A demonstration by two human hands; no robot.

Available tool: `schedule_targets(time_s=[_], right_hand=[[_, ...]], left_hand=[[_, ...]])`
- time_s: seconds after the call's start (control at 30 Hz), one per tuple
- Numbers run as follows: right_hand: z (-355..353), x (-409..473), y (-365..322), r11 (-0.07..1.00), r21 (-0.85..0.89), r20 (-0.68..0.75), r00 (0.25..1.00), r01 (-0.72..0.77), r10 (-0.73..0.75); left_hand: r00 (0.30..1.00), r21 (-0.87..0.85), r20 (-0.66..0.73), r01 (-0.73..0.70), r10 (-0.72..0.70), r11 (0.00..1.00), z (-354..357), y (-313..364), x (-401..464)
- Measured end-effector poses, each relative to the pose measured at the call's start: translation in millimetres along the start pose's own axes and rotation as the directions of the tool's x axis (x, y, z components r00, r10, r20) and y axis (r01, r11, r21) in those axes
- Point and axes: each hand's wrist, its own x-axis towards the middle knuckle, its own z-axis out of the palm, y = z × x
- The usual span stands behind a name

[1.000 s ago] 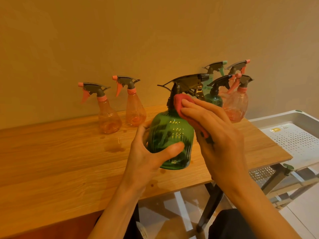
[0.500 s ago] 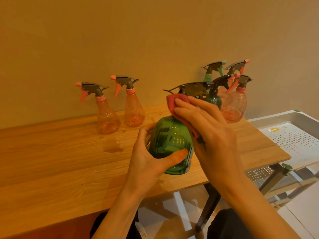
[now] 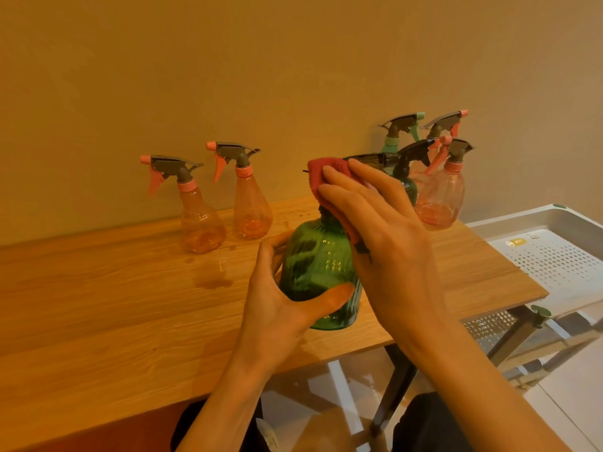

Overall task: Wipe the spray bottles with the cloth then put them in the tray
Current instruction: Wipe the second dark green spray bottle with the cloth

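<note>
A ribbed green spray bottle (image 3: 318,265) is held over the wooden table (image 3: 98,305) near its front edge. My left hand (image 3: 277,305) grips its body, thumb across the front. My right hand (image 3: 385,236) presses a red cloth (image 3: 321,174) with straight fingers against the bottle's neck and dark spray head, hiding most of the head. The white perforated tray (image 3: 554,252) stands to the right of the table, with nothing visible in it.
Two orange spray bottles (image 3: 199,207) (image 3: 249,197) stand at the back left by the wall. A group of several bottles, green (image 3: 406,177) and pink (image 3: 440,194), stands at the back right. A wet patch (image 3: 212,282) marks the table's middle.
My right hand has slid the cloth up from the bottle's shoulder onto its neck and spray head. The bottle has tilted, its head turning away to the right.
</note>
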Motion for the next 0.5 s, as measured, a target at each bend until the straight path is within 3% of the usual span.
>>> schedule_targets(time_s=[0.5], right_hand=[[-1, -5, 14, 0.995, 0.088, -0.121, 0.991, -0.053, 0.063]], left_hand=[[0.999, 0.001, 0.047, 0.027, -0.027, 1.000, -1, 0, -2]])
